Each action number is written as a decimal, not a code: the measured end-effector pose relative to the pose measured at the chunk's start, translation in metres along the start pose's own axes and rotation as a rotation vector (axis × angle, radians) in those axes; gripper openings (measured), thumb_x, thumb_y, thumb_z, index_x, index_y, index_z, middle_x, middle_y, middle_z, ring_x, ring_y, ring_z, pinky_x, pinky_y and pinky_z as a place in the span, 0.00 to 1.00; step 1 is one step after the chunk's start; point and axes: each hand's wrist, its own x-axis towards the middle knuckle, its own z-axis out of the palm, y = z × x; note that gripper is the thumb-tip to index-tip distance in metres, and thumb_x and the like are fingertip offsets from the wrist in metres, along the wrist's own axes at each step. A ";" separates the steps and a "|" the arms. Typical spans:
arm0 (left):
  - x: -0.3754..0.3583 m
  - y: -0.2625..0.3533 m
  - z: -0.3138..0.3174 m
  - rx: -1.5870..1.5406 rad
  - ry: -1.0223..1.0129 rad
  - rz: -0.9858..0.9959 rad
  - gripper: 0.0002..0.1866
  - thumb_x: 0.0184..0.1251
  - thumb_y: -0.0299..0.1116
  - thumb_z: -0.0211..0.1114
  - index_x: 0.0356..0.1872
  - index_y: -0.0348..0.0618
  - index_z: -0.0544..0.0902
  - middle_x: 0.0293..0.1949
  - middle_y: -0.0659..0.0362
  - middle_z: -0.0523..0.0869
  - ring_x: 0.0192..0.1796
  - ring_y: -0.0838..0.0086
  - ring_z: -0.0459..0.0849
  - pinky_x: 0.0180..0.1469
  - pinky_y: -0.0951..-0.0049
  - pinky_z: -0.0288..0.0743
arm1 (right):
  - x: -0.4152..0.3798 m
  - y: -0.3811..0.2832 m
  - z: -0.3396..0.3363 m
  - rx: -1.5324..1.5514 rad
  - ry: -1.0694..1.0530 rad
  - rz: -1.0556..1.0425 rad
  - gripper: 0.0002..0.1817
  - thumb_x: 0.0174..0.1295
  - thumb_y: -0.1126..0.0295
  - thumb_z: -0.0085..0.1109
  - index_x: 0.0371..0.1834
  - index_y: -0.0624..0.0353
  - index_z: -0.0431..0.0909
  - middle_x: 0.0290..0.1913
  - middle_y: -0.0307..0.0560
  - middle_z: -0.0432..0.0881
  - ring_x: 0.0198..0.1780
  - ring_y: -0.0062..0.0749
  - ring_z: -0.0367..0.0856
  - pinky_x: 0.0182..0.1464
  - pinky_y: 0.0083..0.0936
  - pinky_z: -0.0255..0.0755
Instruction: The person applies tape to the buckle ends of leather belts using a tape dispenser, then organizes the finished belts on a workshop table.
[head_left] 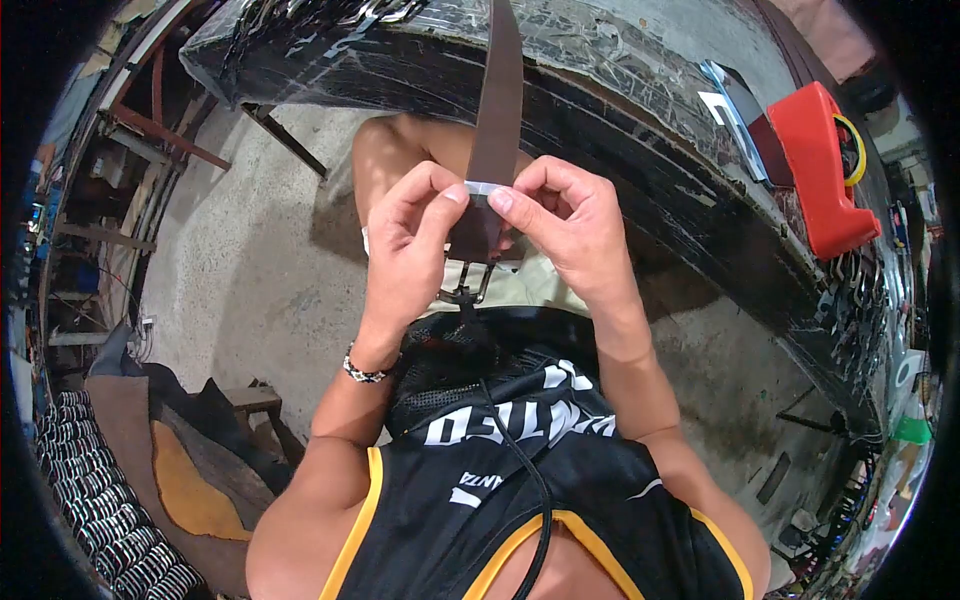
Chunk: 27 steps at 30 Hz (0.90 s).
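Observation:
A brown leather belt [497,95] runs from the bench edge down to my lap, its dark metal buckle [465,294] hanging at the near end. Across the strap, above the buckle, lies a narrow band of shiny clear tape [484,188]. My left hand [412,228] pinches the belt at the band's left end, thumb on top. At the right end, the thumb and fingers of my right hand [572,222] pinch the belt the same way. The undersides of the fingers are partly hidden behind the strap.
A long bench [640,130] wrapped in dark, tape-patched covering crosses in front of me. On its right stands a red tape dispenser [815,170] beside a blue-edged flat pack [735,120]. Leather pieces [195,485] and stacked rolled belts [110,500] lie at lower left.

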 end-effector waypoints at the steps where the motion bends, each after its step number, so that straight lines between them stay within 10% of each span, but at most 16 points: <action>1: 0.000 -0.001 -0.001 0.051 0.010 0.032 0.09 0.77 0.28 0.57 0.34 0.37 0.78 0.31 0.62 0.85 0.30 0.84 0.82 0.34 0.81 0.78 | 0.000 0.000 0.000 0.000 -0.006 -0.002 0.08 0.65 0.73 0.68 0.31 0.65 0.80 0.26 0.36 0.82 0.27 0.11 0.77 0.28 0.13 0.70; 27: 0.002 0.008 -0.003 0.101 -0.025 0.009 0.07 0.75 0.26 0.61 0.35 0.35 0.79 0.30 0.62 0.85 0.30 0.83 0.84 0.33 0.82 0.79 | 0.002 -0.001 0.001 -0.112 0.022 0.017 0.08 0.64 0.71 0.70 0.31 0.64 0.83 0.24 0.33 0.81 0.26 0.08 0.73 0.26 0.11 0.65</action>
